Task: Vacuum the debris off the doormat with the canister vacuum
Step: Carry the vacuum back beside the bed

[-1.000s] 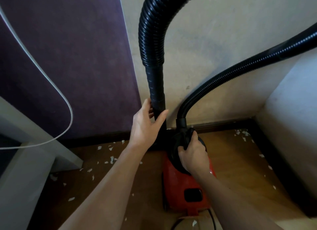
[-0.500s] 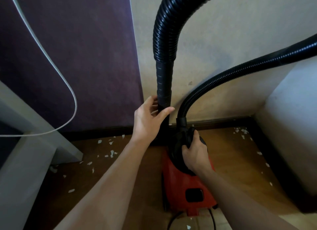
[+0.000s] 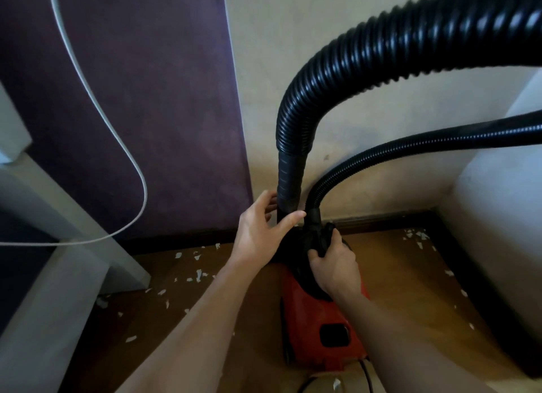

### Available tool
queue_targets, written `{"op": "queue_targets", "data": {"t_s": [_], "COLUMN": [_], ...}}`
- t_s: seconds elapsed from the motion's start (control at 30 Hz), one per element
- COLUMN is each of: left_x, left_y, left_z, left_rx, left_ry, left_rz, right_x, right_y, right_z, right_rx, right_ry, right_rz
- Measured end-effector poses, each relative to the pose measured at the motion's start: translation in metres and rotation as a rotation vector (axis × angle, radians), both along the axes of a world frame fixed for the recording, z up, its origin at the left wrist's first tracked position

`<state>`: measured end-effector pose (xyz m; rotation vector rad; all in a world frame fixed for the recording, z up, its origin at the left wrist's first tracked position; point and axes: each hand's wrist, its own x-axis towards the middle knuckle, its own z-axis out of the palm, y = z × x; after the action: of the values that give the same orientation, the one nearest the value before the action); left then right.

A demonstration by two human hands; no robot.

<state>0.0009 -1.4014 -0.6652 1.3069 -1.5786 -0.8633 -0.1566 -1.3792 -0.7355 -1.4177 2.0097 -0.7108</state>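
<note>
One red plastic canister vacuum (image 3: 319, 313) stands on the brown wooden floor (image 3: 396, 269), its nose near the dark baseboard (image 3: 381, 218). Two hose runs rise from it: a thick black ribbed hose (image 3: 381, 55) and a thinner black ribbed hose (image 3: 410, 146). Many white paper scraps (image 3: 199, 275) litter the floor on both sides. A white cord (image 3: 129, 157) hangs on the left. The left hand (image 3: 258, 234) wraps round the thick hose's smooth cuff; the right hand (image 3: 334, 263) grips the vacuum's black front.

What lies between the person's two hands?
In the head view, the black hose socket of the red vacuum lies between them; the left hand holds the thick hose cuff, the right hand grips the socket.
</note>
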Motion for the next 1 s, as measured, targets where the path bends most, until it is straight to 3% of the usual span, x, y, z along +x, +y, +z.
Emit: {"op": "queue_targets", "data": {"t_s": [0.47, 0.8, 1.0], "left_x": [0.001, 0.005, 0.006], "left_y": [0.032, 0.061, 0.068], "left_z": [-0.001, -0.005, -0.003], "left_rx": [0.078, 0.13, 0.142], "left_ry": [0.025, -0.086, -0.145], "left_rz": [0.005, -0.059, -0.066], "right_x": [-0.007, -0.02, -0.022], "right_y": [0.027, 0.051, 0.054], "right_z": [0.009, 0.021, 0.034], "right_rx": [0.03, -0.026, -0.088], "right_ry": [0.186, 0.232, 0.466], "right_rz": [0.055, 0.197, 0.317]}}
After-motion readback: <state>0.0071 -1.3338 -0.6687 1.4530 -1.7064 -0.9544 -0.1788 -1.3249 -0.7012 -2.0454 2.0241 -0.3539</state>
